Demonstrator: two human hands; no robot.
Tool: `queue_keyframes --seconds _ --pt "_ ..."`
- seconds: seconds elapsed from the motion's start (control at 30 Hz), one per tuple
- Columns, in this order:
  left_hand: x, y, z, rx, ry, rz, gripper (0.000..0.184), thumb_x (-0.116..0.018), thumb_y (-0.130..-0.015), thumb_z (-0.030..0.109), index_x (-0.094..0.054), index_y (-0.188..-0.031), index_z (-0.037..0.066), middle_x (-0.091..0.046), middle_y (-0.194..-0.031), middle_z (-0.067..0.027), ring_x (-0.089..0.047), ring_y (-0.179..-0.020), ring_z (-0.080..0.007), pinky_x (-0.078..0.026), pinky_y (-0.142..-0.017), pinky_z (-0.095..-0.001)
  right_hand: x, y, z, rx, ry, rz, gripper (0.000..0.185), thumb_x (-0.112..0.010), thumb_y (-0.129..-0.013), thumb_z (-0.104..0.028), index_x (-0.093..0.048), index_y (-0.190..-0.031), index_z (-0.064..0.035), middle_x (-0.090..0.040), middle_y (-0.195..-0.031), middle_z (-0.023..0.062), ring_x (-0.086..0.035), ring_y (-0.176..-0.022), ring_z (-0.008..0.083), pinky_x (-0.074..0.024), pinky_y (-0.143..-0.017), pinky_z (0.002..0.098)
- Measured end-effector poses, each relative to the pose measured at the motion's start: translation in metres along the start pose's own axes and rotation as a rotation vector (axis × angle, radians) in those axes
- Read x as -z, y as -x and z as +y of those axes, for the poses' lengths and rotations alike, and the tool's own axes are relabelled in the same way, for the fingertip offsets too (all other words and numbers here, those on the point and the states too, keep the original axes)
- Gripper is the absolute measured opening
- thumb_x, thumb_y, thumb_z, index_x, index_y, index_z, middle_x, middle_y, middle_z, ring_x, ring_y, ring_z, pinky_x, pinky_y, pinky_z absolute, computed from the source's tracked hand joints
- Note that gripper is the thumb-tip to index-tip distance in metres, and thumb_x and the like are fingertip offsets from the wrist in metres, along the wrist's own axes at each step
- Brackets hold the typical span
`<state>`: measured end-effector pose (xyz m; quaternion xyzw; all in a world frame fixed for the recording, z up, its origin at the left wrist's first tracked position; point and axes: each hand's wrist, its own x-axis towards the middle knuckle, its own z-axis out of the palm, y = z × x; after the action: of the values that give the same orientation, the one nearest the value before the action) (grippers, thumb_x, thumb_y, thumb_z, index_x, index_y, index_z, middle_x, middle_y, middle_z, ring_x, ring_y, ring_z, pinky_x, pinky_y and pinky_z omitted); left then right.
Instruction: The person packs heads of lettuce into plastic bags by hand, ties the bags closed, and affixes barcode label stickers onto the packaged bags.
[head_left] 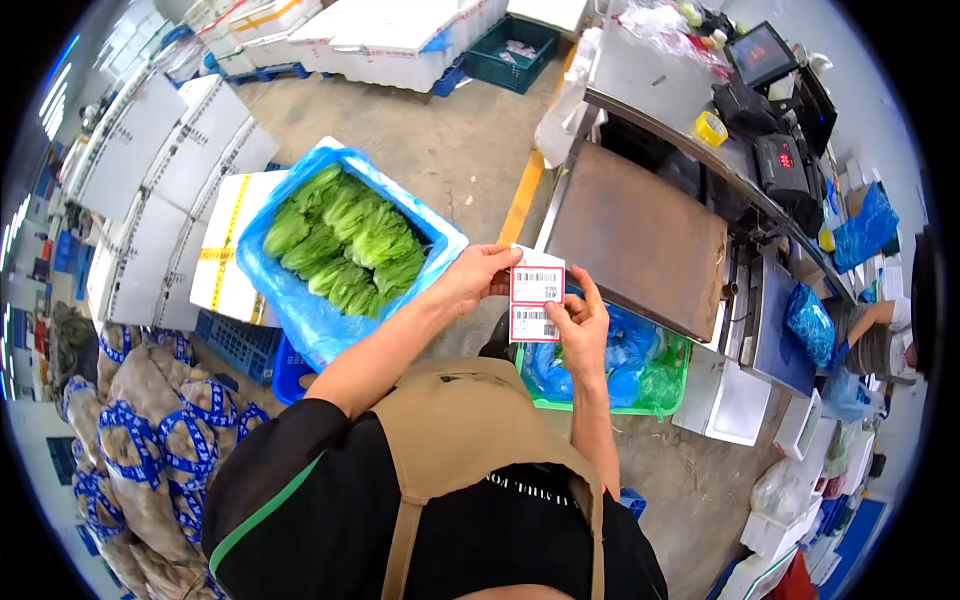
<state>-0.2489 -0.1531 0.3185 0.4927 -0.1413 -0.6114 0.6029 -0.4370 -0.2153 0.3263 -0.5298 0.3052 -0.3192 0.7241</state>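
Observation:
A strip of white barcode labels [537,284] with red borders is stretched out in front of my chest. My left hand [474,279] is closed on its upper left edge, fingertips pinched together. On the other side, my right hand [582,330] grips the strip's right edge between thumb and fingers. To the left stands a white foam box [446,236] lined with a blue plastic bag [325,337]. Heads of green leafy lettuce [347,238] lie in rows inside it. Below the labels sits a green crate [683,372] holding blue and green plastic bags [610,355].
A brown-topped weighing platform [640,235] is just beyond my right hand. Behind it, a metal counter [650,75] carries a screen, a red-digit display [785,158] and yellow tape [710,128]. Filled sacks [150,440] and stacked white boxes [150,160] line the left; another person [875,330] is far right.

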Motion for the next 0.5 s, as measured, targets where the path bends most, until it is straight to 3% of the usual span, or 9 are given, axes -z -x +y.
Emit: queue_keyframes --seconds 0.2,0.33,0.5 --pt "-0.048 -0.104 0.028 0.124 -0.141 -0.141 0.027 -0.057 -0.092 0.025 -0.062 -0.105 0.002 -0.066 -0.094 -0.0064 -0.064 -0.084 -0.0150 -0.052 -0.079 -0.0317 0.050 -0.051 -0.015 0.031 -0.102 0.173 0.066 -0.066 -0.079 0.003 -0.034 -0.137 0.0017 -0.064 -0.089 0.0087 -0.061 -0.078 0.0108 -0.0491 -0.069 0.0233" --pt "-0.081 -0.162 0.050 0.125 -0.252 -0.224 0.029 -0.058 -0.091 0.027 -0.062 -0.106 0.002 -0.066 -0.091 -0.0056 -0.064 -0.078 -0.0131 -0.052 -0.074 -0.0285 0.073 -0.090 -0.029 0.116 -0.139 0.198 0.071 -0.065 -0.079 0.005 -0.030 -0.140 -0.0007 -0.063 -0.102 0.0125 -0.061 -0.090 0.0147 -0.0503 -0.079 0.0264" --pt "-0.087 -0.202 0.072 0.132 -0.264 -0.173 0.029 -0.060 -0.090 0.027 -0.063 -0.103 0.002 -0.066 -0.087 -0.0044 -0.062 -0.074 -0.0112 -0.051 -0.070 -0.0267 0.082 -0.149 -0.034 0.107 0.024 0.132 0.046 -0.062 -0.080 0.008 -0.054 -0.125 -0.0004 -0.059 -0.111 0.0062 -0.058 -0.098 0.0114 -0.0486 -0.084 0.0253"
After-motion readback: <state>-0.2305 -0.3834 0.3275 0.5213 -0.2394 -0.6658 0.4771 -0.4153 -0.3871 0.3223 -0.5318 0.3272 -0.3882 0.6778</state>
